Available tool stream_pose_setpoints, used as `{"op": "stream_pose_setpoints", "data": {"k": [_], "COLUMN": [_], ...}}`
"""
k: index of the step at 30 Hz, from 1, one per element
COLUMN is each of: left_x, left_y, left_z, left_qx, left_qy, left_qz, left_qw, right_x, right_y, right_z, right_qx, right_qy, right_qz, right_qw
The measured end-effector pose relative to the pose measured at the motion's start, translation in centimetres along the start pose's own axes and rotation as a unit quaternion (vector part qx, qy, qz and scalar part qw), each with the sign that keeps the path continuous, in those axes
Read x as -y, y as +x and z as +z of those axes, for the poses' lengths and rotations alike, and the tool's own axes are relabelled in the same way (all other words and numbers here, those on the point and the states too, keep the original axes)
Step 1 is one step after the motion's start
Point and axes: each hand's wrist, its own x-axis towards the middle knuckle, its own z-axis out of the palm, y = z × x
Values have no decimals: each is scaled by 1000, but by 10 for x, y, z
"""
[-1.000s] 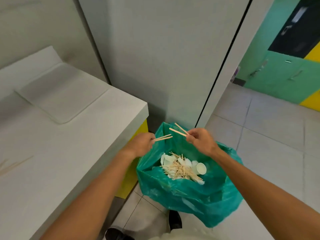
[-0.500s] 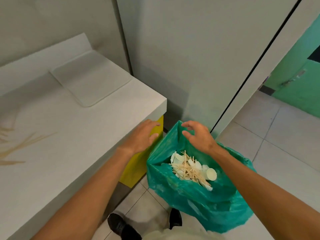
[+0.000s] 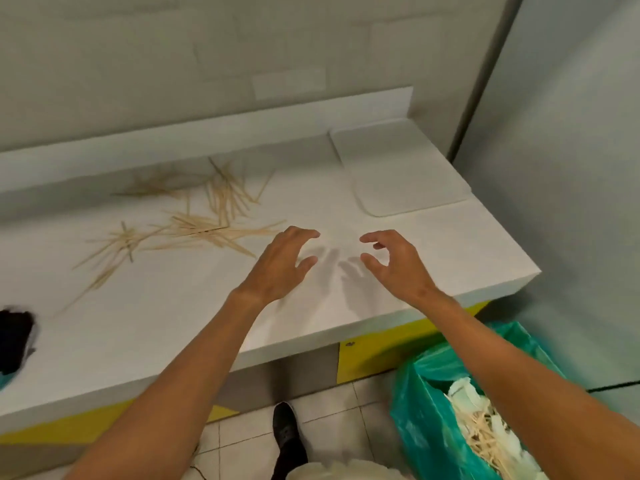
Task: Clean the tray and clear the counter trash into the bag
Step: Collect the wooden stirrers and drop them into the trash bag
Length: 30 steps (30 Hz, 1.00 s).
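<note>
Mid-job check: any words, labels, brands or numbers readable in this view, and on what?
No text can be read.
The tray, counter and green bag show no print.
A small dark mark on the yellow panel is too small to read.

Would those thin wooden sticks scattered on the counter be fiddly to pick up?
Probably light and stiff: the wooden sticks are thin and straight. Lying flat on the smooth counter, they likely slide or roll rather than lift easily.

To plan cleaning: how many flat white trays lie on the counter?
1: a flat white rectangular tray at the far right corner of the white counter, whose left end is unseen.
</note>
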Motion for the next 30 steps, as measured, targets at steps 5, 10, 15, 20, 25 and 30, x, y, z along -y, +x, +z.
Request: {"op": "stream_pose_setpoints", "data": {"k": [5, 10, 15, 20, 25, 30], "left_x": [97, 171, 234, 279, 303, 307], "left_y": [-39, -67, -84, -92, -94, -82], "left_z": [-64, -105, -139, -164, -166, -165], "left_qx": [-51, -71, -80, -61, -71, -127], "left_qy": [11, 44, 83, 129, 110, 86], "left_qz": [-106, -189, -293, -386, -392, -374], "left_qw": [993, 978, 949, 911, 911, 914], "right_x": [57, 94, 128, 147, 153, 158], "right_y": [64, 113, 152, 173, 185, 192], "right_z": [86, 156, 212, 248, 267, 272], "right_qx": [107, 161, 163, 169, 152, 117], "right_qy": [-8, -41, -100, -151, -162, -169], "right_qz": [-59, -72, -70, -69, -65, -63], "right_qw": [992, 983, 979, 972, 973, 977]}}
